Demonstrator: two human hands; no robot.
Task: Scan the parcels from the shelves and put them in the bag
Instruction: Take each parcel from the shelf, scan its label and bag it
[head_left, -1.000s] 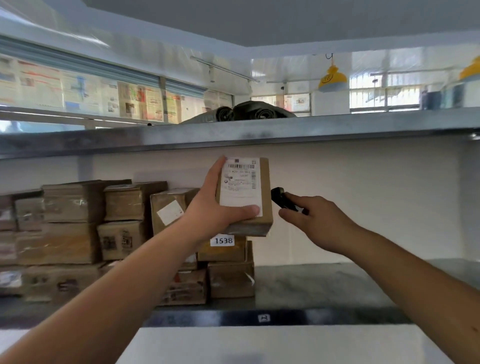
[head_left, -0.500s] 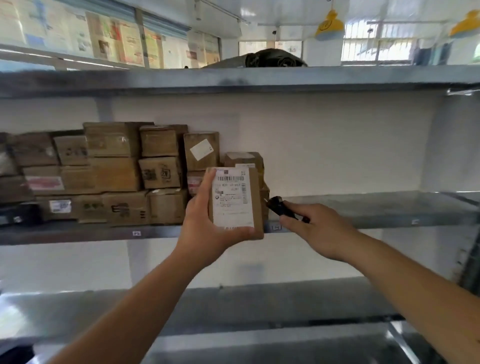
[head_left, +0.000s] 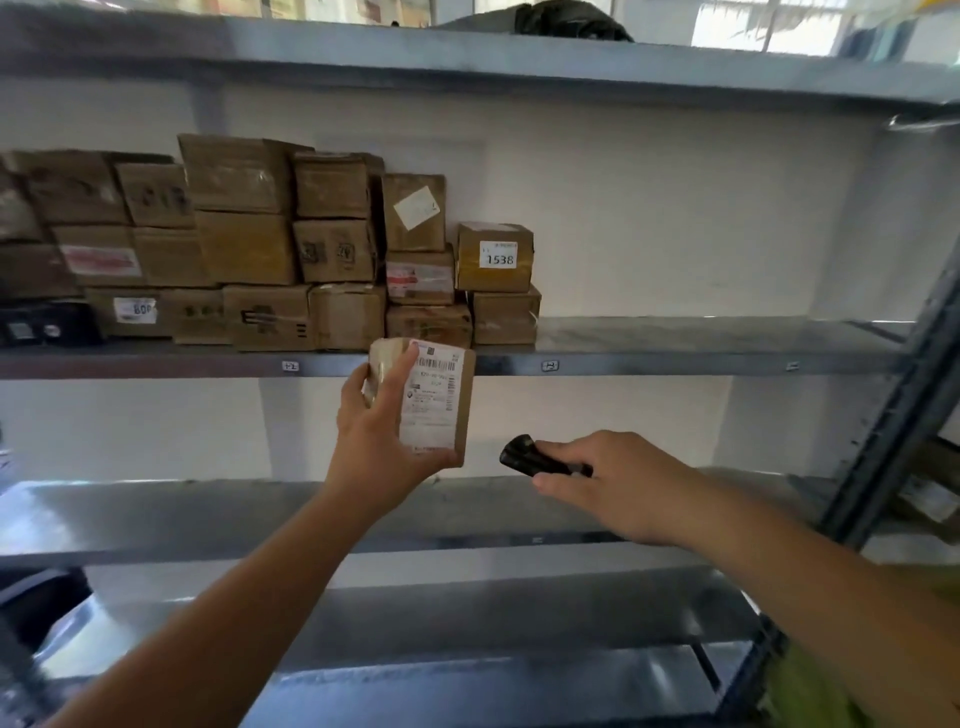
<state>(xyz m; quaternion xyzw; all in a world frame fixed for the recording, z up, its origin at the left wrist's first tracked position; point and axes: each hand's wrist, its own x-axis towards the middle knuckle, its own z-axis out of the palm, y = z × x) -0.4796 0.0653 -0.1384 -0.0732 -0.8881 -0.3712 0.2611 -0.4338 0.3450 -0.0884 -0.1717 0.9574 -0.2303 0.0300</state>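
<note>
My left hand (head_left: 382, 441) grips a small brown parcel (head_left: 434, 400) from behind and below, fingers wrapped around its left edge and thumb hooked under the bottom, so the white shipping label (head_left: 431, 397) faces me with its barcodes in view. My right hand (head_left: 618, 486) curls around a black scanner (head_left: 535, 460), whose blunt nose points left toward the parcel; the two are near each other but not touching, with the scanner sitting lower than the label. I judge this to be the scanning step: the parcel is off the shelf, held upright in the air in front of the middle shelf's edge (head_left: 675, 364), and the reader is lined up but aimed a little under the barcode. The next move, as I see it, calls for tipping the scanner's nose up or lowering the parcel so the beam crosses the barcode squarely, then keeping the label flat toward it. I cannot tell whether a read has registered; no beam or light shows. Beyond my hands, the stack of cardboard boxes (head_left: 249, 244) fills the left part of that shelf, with one box marked 1538 (head_left: 496, 257) at its right end, so plenty remain to do. The bag is not in view, so after the scan I will have to look away from the shelves to find it.
</note>
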